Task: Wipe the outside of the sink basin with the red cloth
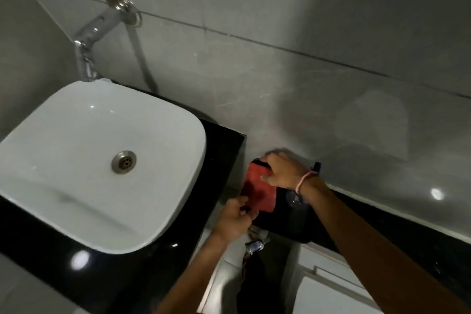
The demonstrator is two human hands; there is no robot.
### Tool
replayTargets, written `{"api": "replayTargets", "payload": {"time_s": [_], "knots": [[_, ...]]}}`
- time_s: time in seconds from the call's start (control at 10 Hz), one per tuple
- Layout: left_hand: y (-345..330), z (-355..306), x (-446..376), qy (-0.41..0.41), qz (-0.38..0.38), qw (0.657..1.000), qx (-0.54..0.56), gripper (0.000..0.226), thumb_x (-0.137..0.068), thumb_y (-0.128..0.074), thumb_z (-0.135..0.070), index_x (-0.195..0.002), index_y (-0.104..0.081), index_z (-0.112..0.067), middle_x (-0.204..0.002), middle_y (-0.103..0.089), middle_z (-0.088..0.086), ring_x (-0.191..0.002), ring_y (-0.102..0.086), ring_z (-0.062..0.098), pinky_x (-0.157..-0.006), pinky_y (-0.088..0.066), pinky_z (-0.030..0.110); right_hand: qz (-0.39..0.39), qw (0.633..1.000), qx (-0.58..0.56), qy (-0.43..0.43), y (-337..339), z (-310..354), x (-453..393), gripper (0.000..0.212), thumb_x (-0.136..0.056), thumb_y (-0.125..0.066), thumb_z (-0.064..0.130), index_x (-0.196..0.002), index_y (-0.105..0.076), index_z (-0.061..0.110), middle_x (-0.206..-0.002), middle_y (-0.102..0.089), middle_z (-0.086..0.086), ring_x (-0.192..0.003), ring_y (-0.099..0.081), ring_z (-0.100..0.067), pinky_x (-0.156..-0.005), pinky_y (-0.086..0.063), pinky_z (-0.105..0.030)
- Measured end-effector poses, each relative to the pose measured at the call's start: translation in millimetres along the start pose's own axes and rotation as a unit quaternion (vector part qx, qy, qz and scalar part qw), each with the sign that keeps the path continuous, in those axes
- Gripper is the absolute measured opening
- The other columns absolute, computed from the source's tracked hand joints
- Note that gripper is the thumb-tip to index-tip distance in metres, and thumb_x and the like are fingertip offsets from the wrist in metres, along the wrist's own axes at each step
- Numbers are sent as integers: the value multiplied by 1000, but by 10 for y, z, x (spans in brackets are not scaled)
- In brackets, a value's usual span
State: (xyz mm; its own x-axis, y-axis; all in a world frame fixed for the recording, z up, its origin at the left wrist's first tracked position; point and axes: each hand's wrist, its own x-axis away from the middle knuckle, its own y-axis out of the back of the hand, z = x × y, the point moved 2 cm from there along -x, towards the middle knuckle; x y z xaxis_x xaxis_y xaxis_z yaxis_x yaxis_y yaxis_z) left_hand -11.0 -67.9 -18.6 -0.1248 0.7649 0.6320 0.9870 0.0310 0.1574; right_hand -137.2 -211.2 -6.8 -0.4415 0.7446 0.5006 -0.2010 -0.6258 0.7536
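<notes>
Hands on the red cloth, off to the right of the white sink basin on its glossy black counter.

Grey tiled walls close in the corner, with a chrome tap coming out of the wall above the basin and a metal drain at its bottom. The cloth hangs beside the counter's end, apart from the basin, in front of something dark that is hard to make out. The left hand is curled, pinching the cloth's lower edge; the right hand, a pink band at its wrist, is closed on the upper edge.
</notes>
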Motion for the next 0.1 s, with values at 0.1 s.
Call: {"api": "replayTargets", "payload": {"time_s": [0.1], "knots": [[623,-555,479,-157,-74,980,-101,22,-88,-73,-13,-110,-72,-16,-94,-71,-10,-73,-66,-15,-73,-51,6,-81,992,33,93,482,507,379,49,-92,-70,31,-135,-63,10,-136,-67,-12,-127,-63,-29,-107,-51,-40]]}}
